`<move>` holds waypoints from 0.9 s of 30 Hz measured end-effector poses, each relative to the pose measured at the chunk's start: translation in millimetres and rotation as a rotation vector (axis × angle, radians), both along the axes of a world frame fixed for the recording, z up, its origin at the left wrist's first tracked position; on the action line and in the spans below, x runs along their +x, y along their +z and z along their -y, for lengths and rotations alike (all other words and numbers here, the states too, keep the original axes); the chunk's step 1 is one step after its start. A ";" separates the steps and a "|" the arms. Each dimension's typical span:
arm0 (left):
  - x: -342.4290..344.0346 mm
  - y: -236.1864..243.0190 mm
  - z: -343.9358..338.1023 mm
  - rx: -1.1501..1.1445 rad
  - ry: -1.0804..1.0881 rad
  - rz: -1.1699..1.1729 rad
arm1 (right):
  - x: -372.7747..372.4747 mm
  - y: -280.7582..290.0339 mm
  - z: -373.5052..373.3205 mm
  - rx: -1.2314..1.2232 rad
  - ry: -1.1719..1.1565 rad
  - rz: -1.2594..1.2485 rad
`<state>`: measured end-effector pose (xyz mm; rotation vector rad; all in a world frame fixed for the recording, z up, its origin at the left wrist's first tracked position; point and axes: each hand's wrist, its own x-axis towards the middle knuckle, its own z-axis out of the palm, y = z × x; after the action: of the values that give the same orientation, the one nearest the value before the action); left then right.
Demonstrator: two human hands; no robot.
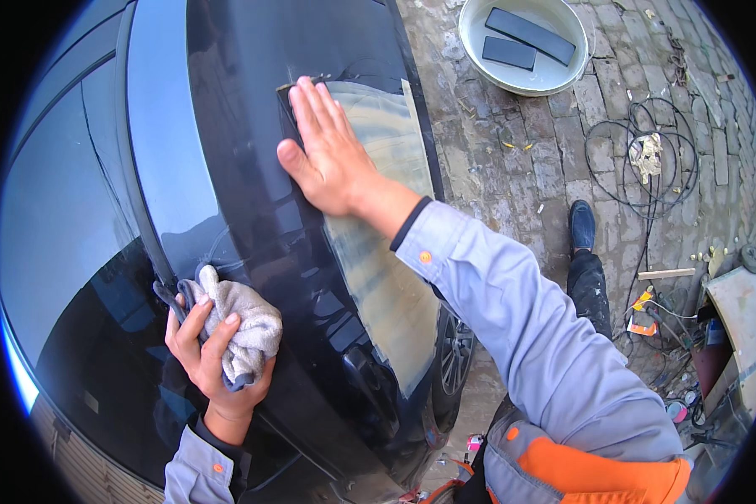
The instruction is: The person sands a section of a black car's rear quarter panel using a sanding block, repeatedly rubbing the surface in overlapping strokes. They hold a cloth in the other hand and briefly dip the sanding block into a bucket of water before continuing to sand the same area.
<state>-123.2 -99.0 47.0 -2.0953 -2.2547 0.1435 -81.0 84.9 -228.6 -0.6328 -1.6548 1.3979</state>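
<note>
Sanding step, upper centre: right hand (328, 151), flat and spread, presses a dark sanding sheet (287, 109) on the dull sanded patch (378, 252) of the dark blue car panel (235, 101); left hand (214, 353), lower left, grips a crumpled grey rag (244, 323), likely for wiping.
</note>
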 end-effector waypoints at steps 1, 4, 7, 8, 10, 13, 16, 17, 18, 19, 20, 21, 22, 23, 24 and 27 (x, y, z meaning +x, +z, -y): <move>-0.6 -0.3 -0.5 -0.003 0.003 0.005 | -3.1 1.4 -8.0 -0.016 -0.005 -0.021; -0.4 2.1 -1.6 -0.017 0.017 -0.014 | 31.8 10.8 33.9 -0.041 0.114 0.013; -0.3 4.1 -2.9 -0.032 0.027 0.000 | 82.1 18.2 102.4 0.023 0.179 -0.023; 0.7 5.0 -2.7 -0.043 0.037 -0.021 | 85.5 16.3 109.1 -0.010 0.227 0.025; 0.5 6.1 -3.2 -0.054 0.035 -0.013 | 67.0 11.5 83.4 0.003 0.149 -0.030; 1.8 6.8 -2.7 -0.060 0.049 0.003 | -5.5 5.2 -25.9 -0.038 0.100 0.043; 1.3 4.1 -3.4 -0.052 0.053 0.009 | -28.8 8.7 -67.5 -0.077 0.060 0.023; 1.6 4.1 -3.2 -0.053 0.056 0.006 | -19.2 13.1 -57.7 -0.049 0.030 -0.028; 1.9 4.3 -2.8 -0.050 0.061 -0.002 | -6.2 15.2 -39.5 -0.048 0.108 0.032; 1.8 4.6 -2.8 -0.054 0.066 0.002 | 14.0 19.0 -13.1 -0.036 0.182 0.084; 1.5 4.8 -3.0 -0.058 0.064 0.000 | 35.8 19.7 20.6 0.010 0.173 0.060; 1.8 6.6 -2.5 -0.068 0.064 -0.005 | 45.4 19.9 33.9 0.075 0.151 0.015; 1.4 6.7 -2.5 -0.071 0.062 -0.005 | 54.3 17.5 49.9 0.036 0.207 0.071; 0.7 7.7 -2.6 -0.074 0.068 0.000 | 51.3 14.9 46.8 0.043 0.208 0.074; -0.1 8.9 -2.9 -0.088 0.065 -0.003 | 43.3 10.2 38.4 0.008 0.181 0.027; -0.7 7.6 -2.5 -0.081 0.065 0.007 | -16.0 -1.1 -41.3 0.084 0.047 0.050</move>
<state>-123.9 -96.5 54.7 -2.0645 -2.3608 0.2348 -97.0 126.2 -229.7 -0.5880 -1.7682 1.3472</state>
